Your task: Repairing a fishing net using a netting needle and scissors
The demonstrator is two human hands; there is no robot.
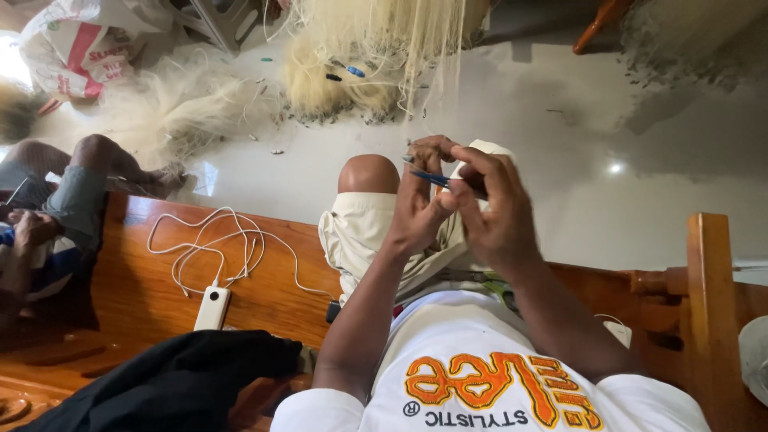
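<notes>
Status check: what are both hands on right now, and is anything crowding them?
Left hand and right hand together, pinching a slim blue tool above the knee. Pale netting heaped on floor ahead, apart. Nothing crowding the hands.

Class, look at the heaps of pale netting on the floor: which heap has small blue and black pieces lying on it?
The yellowish heap at top centre, below the hanging strands; the whiter heap to its left shows none.
</notes>
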